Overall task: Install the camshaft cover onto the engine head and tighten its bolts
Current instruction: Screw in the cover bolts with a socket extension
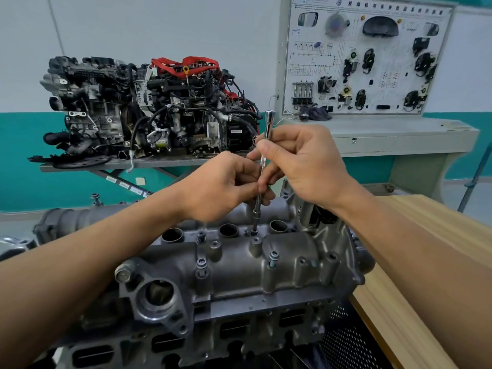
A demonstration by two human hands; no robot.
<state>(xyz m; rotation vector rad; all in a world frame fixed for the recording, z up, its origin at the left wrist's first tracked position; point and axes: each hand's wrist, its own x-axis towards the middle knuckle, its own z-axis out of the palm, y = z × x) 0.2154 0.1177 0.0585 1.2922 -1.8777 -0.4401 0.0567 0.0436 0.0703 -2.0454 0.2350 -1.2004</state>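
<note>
**Camshaft cover on the engine head: bolts being run in by hand.** Nearest the viewer, the engine head [239,328] shows its row of ports. The camshaft cover [239,272] lies seated on top of it. It is a rigid grey casting, judged heavy, hard-edged and unlikely to flex — it would be lifted by its two ends, not by the thin bolt bosses.

On the near flank a raised bolt [273,258] stands proud of its boss, apparently only started. A seated bolt [201,263] to its left sits lower. These fasteners are small, steel and probably oily. In a light-alloy thread they call for straight entry and finger-light turning first.

Above the cover's far row, the extension bar [262,169] stands nearly upright, its socket [256,214] down on a fastener between two plug wells. The left hand [221,187] curls its fingers round the lower shaft, steadying it. The right hand [300,161] pinches the knurled band between thumb and fingertips — judged the best purchase on a slim, polished, slippery tool. No ratchet is fitted to the bar's top end.

A wooden bench [426,249] lies to the right. Beyond, a complete engine [149,110] rests on a stand, and a training board [359,57] of electrical parts stands against the wall.
</note>
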